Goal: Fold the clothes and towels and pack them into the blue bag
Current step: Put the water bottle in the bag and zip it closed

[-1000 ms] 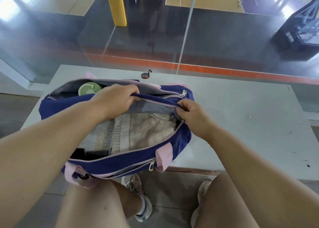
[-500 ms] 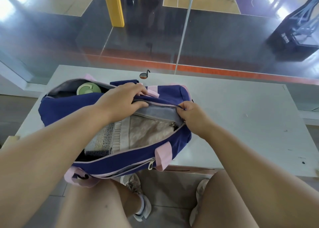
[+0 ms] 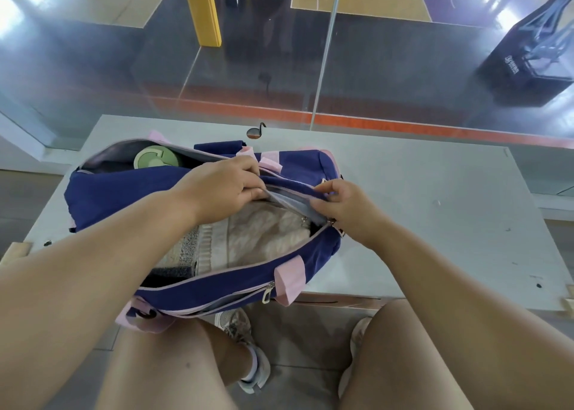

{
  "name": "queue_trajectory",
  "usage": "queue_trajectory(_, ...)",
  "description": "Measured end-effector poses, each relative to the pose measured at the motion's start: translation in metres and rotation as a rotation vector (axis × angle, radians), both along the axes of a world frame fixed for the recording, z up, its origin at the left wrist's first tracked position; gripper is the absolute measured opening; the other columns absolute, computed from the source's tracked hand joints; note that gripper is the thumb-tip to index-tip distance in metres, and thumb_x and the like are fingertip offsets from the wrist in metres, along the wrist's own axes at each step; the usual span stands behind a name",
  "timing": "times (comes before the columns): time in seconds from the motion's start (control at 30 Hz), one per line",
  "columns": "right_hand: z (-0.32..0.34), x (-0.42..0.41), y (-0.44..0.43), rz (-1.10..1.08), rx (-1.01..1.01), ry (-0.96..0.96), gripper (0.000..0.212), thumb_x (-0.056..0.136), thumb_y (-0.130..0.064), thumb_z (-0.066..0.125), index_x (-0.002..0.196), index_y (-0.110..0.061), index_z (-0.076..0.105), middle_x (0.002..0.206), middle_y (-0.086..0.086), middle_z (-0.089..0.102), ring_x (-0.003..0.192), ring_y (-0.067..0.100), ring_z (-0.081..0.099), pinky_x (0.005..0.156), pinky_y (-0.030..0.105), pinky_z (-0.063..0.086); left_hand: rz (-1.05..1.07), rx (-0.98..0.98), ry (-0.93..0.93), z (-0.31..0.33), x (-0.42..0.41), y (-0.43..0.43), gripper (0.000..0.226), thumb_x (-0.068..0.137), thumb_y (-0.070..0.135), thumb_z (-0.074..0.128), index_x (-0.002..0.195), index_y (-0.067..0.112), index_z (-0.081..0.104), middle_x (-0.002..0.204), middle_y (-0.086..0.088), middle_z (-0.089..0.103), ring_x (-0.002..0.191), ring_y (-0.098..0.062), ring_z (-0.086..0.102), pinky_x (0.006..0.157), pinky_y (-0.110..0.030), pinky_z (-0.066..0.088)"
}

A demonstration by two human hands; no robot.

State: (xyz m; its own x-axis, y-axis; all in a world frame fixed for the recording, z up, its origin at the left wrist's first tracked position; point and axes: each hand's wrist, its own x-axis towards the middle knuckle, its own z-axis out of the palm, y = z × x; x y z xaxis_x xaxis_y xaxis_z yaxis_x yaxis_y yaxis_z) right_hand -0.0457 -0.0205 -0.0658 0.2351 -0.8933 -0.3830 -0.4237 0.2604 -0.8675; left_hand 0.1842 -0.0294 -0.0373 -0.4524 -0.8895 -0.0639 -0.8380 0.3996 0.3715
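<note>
Blue bag [image 3: 124, 198] on tabletop [image 3: 435, 198], left of frame centre, long axis lower left to right, opening up, folded clothes [image 3: 264, 238] inside. Left hand [image 3: 222, 189] fingers grip far opening edge; right hand [image 3: 346, 206] fingers pinch same edge near right end.

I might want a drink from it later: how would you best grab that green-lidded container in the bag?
By the green lid, at its rim, from straight above. Only its round top shows, facing up in the blue bag's open left-end compartment; fabric walls hide everything below.
</note>
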Motion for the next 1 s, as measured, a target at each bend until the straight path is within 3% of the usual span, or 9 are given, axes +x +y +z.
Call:
queue_trajectory(0.1, 0.001, -0.008, 0.004, 0.143, -0.040, 0.129, 0.038, 0.075, -0.016, 0.077, 0.101, -0.028, 0.051, 0.101, 0.001, 0.064, 0.095, 0.022, 0.062, 0.083, 0.038, 0.055, 0.052, -0.025, 0.004, 0.002, -0.006, -0.001, 0.025, 0.092, 0.034, 0.052, 0.098, 0.020, 0.072, 0.105, 0.007, 0.055, 0.094, -0.019, 0.055, 0.084, -0.041, 0.044)
queue_trajectory(0.23, -0.001, -0.006, 0.005, 0.162, -0.153, 0.280, 0.019, 0.079, -0.012, 0.068, 0.094, -0.018, 0.058, 0.093, 0.008, 0.068, 0.084, 0.030, 0.064, 0.078, 0.048, 0.055, 0.171, -0.145, -0.004, 0.000, -0.018, 0.005, 0.018, 0.086, 0.031, 0.063, 0.091, 0.019, 0.074, 0.102, 0.000, 0.053, 0.104, -0.026, 0.040, 0.089, -0.044, 0.033)
queue_trajectory(0.4, 0.003, -0.007, -0.002, 0.108, -0.090, 0.168, 0.009, 0.083, -0.004, 0.062, 0.091, -0.006, 0.067, 0.091, 0.022, 0.069, 0.084, 0.038, 0.064, 0.083, 0.052, 0.052, 0.074, -0.383, 0.025, 0.002, -0.036, 0.020, 0.005, 0.074, 0.006, 0.064, 0.077, 0.010, 0.065, 0.086, -0.009, 0.050, 0.083, -0.031, 0.049, 0.071, -0.041, 0.044)
queue_trajectory(0.53, 0.008, -0.005, -0.006, 0.079, -0.054, 0.139, 0.011, 0.085, -0.005, 0.062, 0.092, -0.008, 0.070, 0.093, 0.024, 0.069, 0.086, 0.041, 0.064, 0.084, 0.051, 0.053, -0.010, -0.235, 0.045, 0.001, -0.055, 0.032, 0.018, 0.083, 0.031, 0.055, 0.076, 0.015, 0.063, 0.081, -0.001, 0.061, 0.073, -0.024, 0.058, 0.059, -0.032, 0.042)
queue_trajectory(0.67, 0.010, -0.006, -0.006, 0.026, 0.014, 0.042, 0.010, 0.083, -0.005, 0.065, 0.091, -0.008, 0.071, 0.086, 0.022, 0.068, 0.075, 0.028, 0.059, 0.084, 0.049, 0.052, 0.084, -0.218, 0.032, -0.007, -0.066, 0.034, 0.032, 0.085, 0.048, 0.056, 0.089, 0.018, 0.065, 0.092, 0.001, 0.065, 0.083, -0.019, 0.059, 0.065, -0.027, 0.038)
queue_trajectory(0.87, 0.014, -0.010, -0.003, 0.042, 0.045, -0.021, 0.013, 0.082, -0.009, 0.069, 0.095, -0.008, 0.072, 0.079, 0.011, 0.067, 0.075, 0.022, 0.059, 0.079, 0.036, 0.052, 0.135, -0.241, -0.027, -0.009, -0.071, 0.030, 0.028, 0.089, 0.041, 0.052, 0.091, 0.016, 0.065, 0.094, -0.002, 0.065, 0.085, -0.022, 0.060, 0.062, -0.028, 0.032)
queue_trajectory(1.0, 0.013, -0.011, -0.003, 0.094, -0.014, 0.039, 0.018, 0.082, -0.006, 0.068, 0.100, -0.008, 0.071, 0.089, 0.017, 0.072, 0.088, 0.035, 0.066, 0.088, 0.040, 0.054, 0.107, -0.196, 0.006, -0.005, -0.068, 0.034, 0.023, 0.092, 0.030, 0.048, 0.093, 0.016, 0.066, 0.096, -0.001, 0.064, 0.075, -0.016, 0.051, 0.058, -0.024, 0.028)
